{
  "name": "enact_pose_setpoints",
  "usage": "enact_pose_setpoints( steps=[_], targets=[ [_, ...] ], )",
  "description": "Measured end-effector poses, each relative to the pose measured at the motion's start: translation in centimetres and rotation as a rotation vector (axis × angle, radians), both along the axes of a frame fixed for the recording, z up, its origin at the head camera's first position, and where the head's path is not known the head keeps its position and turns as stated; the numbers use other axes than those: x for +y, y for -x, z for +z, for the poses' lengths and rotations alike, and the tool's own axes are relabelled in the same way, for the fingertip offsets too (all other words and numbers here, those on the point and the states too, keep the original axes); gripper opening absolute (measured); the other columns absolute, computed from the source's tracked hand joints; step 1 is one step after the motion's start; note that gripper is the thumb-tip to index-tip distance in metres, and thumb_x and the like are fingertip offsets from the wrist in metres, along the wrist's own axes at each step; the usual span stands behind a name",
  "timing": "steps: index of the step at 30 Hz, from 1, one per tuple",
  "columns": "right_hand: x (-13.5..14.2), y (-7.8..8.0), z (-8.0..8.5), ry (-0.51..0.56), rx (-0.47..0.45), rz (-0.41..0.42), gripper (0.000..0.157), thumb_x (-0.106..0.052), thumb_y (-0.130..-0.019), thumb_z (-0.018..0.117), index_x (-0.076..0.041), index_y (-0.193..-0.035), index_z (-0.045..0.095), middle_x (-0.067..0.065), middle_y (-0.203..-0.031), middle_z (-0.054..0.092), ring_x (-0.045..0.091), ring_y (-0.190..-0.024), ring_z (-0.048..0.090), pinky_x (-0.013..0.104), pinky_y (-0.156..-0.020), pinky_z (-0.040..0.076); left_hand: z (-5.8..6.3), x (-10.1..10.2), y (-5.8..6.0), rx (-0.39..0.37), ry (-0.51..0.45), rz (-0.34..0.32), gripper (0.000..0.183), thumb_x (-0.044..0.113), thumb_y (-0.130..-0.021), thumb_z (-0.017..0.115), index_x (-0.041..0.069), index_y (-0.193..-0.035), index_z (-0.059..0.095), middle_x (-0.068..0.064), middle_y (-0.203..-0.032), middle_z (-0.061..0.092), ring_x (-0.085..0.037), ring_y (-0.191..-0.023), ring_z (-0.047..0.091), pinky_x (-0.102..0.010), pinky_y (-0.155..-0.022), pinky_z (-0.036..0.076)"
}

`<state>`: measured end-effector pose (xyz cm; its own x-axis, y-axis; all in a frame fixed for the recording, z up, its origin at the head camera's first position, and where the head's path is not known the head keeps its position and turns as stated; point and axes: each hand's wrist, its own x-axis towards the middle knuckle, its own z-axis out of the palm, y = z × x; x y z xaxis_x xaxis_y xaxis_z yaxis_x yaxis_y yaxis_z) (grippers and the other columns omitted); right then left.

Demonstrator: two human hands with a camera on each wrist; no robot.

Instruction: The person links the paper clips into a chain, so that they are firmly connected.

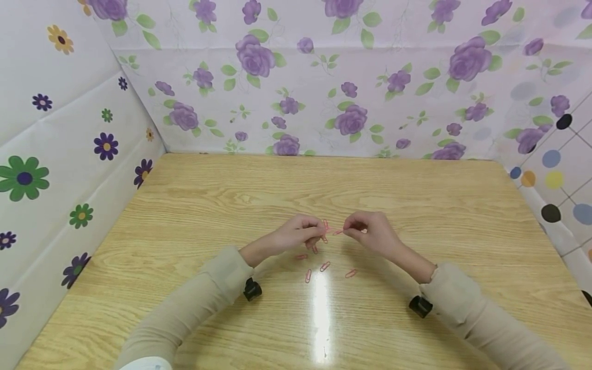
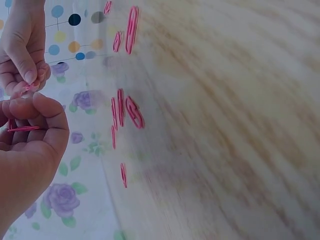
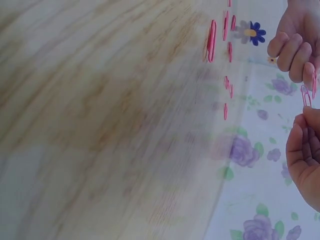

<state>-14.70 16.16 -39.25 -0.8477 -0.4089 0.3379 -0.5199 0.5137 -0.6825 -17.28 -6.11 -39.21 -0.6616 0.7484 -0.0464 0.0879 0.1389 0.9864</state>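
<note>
Near the middle of the table, the left hand (image 1: 298, 234) and the right hand (image 1: 375, 235) face each other with fingertips a short way apart. The right hand pinches a pink paper clip (image 3: 306, 96) between thumb and fingertips, its free end pointing to the left hand. In its own fingertips the left hand pinches another pink paper clip (image 3: 314, 84). One more pink clip (image 2: 24, 128) shows against the curled fingers of the left hand in the left wrist view; whether it is linked to the pinched one I cannot tell.
Several loose pink paper clips lie on the wooden table (image 1: 231, 190), among them one clip (image 1: 308, 276) below the left hand, another (image 1: 325, 266) beside it and one (image 1: 351, 273) toward the right. Flowered sheeting (image 1: 314, 92) stands behind the table's back edge.
</note>
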Motion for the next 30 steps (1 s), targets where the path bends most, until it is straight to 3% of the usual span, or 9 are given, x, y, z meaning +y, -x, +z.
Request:
enact_pose_setpoints(
  steps=[6, 11, 19, 26, 30],
  targets=[
    [-0.23, -0.02, 0.03, 0.017, 0.038, 0.021, 0.008, 0.002, -0.078, 0.068, -0.006, -0.078, 0.066, 0.002, -0.075, 0.064, 0.012, -0.067, 0.059, 0.026, -0.061, 0.049, -0.25, 0.2, 0.06, -0.027, -0.016, -0.007, 0.027, 0.007, -0.097, 0.04, -0.015, -0.086, 0.052, -0.003, -0.057, 0.041, -0.023, -0.053, 0.037, -0.056, -0.07, 0.046],
    [-0.3, 0.01, -0.16, 0.031, 0.077, 0.038, 0.009, 0.002, -0.077, 0.069, -0.006, -0.077, 0.066, 0.005, -0.074, 0.064, 0.013, -0.067, 0.059, 0.026, -0.061, 0.05, -0.29, 0.31, 0.04, -0.04, -0.006, -0.001, 0.03, 0.008, -0.098, 0.04, -0.019, -0.088, 0.05, -0.002, -0.057, 0.041, -0.017, -0.053, 0.038, -0.056, -0.071, 0.047],
    [-0.37, -0.03, -0.16, 0.062, 0.153, 0.073, 0.013, 0.006, -0.074, 0.07, -0.006, -0.077, 0.065, 0.007, -0.076, 0.065, 0.012, -0.067, 0.059, 0.026, -0.061, 0.05, -0.33, 0.51, -0.06, -0.097, 0.008, 0.03, 0.029, 0.009, -0.097, 0.041, -0.014, -0.083, 0.05, -0.003, -0.056, 0.041, -0.014, -0.051, 0.039, -0.048, -0.067, 0.049],
    [-0.4, 0.1, -0.53, 0.116, 0.177, 0.079, 0.017, 0.008, -0.072, 0.071, -0.009, -0.075, 0.066, 0.002, -0.077, 0.066, 0.012, -0.068, 0.061, 0.025, -0.062, 0.051, -0.53, 0.59, -0.06, -0.159, 0.006, 0.047, 0.028, 0.006, -0.096, 0.04, 0.003, -0.068, 0.045, -0.002, -0.056, 0.041, -0.013, -0.052, 0.043, -0.034, -0.059, 0.046],
    [-0.43, 0.13, -0.67, 0.13, 0.225, 0.091, 0.018, 0.008, -0.072, 0.071, -0.01, -0.076, 0.067, 0.001, -0.078, 0.066, 0.013, -0.068, 0.061, 0.026, -0.061, 0.051, -0.55, 0.59, -0.1, -0.193, 0.011, 0.036, 0.029, 0.007, -0.094, 0.04, 0.004, -0.066, 0.044, -0.002, -0.055, 0.04, -0.012, -0.051, 0.041, -0.029, -0.056, 0.042]
  ],
)
